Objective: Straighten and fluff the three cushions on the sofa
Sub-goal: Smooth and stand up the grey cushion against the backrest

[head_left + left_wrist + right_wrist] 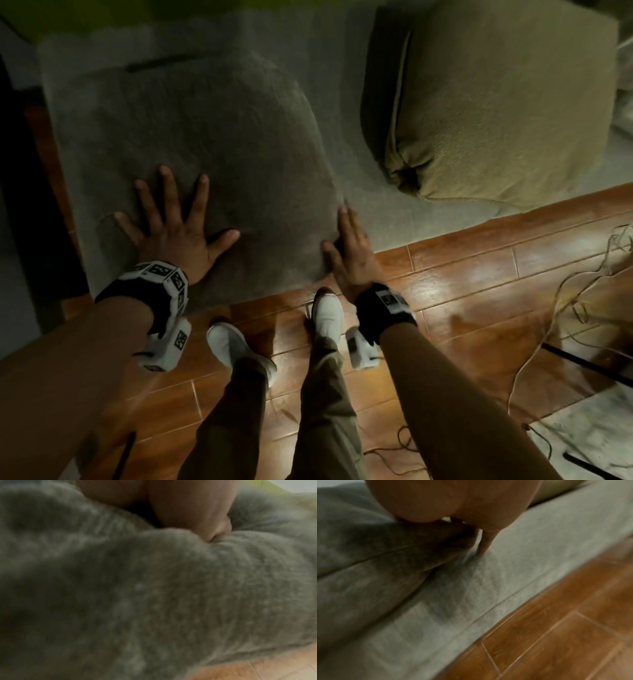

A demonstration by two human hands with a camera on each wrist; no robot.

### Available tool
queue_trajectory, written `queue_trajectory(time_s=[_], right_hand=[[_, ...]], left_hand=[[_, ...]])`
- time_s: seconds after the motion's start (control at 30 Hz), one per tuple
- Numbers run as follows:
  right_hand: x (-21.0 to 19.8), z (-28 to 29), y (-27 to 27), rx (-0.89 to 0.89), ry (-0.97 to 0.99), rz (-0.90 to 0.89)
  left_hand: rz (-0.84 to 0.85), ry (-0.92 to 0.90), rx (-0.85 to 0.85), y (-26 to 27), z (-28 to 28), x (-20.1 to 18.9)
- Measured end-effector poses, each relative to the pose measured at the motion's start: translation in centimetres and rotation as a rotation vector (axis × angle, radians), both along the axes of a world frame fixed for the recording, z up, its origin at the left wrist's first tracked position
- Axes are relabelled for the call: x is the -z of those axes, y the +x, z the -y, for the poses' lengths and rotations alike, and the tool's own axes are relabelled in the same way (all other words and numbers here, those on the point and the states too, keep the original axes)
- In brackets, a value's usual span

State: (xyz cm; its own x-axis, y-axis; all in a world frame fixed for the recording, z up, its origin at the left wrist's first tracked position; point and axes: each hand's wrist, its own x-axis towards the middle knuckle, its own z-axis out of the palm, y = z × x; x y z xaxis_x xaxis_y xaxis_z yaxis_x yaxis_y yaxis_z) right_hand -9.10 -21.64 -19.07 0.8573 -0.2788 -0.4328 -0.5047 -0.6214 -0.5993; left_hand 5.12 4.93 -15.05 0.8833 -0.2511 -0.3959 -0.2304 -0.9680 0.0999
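Observation:
A grey cushion lies flat on the grey sofa seat, near its left end. My left hand presses on the cushion's near left part with fingers spread flat; in the left wrist view the thumb sinks into the grey cushion. My right hand lies with straight fingers against the cushion's right near edge; in the right wrist view its fingertips touch the seat beside the cushion. A tan cushion sits to the right on the seat. A third cushion is not in view.
The sofa's front edge runs along a brown wooden floor. My feet in white shoes stand close to the sofa. Loose cords trail on the floor at right. Dark furniture borders the sofa's left side.

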Motion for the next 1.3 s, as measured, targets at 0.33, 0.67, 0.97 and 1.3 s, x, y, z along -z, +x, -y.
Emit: queue_trajectory(time_s=[0.33,0.67,0.97,1.3], right_hand=[[-4.4,3.6,-4.1,0.428,0.314,0.005],[-9.7,-0.7,0.9,0.017,-0.281,0.241],[-4.5,-7.2,7.4,-0.458,-0.274,0.163],[0.5,-3.8,6.8,-0.404,-0.315,0.042]], left_hand=[[-0.057,0.012,-0.018,-0.3,-1.4,-2.0],[0.046,-0.144,-0.047,-1.3,-1.6,-7.9],[0.075,0.013,0.041,0.5,0.4,-3.6],[-0.035,0.081,0.058,1.1,3.5,-0.5]])
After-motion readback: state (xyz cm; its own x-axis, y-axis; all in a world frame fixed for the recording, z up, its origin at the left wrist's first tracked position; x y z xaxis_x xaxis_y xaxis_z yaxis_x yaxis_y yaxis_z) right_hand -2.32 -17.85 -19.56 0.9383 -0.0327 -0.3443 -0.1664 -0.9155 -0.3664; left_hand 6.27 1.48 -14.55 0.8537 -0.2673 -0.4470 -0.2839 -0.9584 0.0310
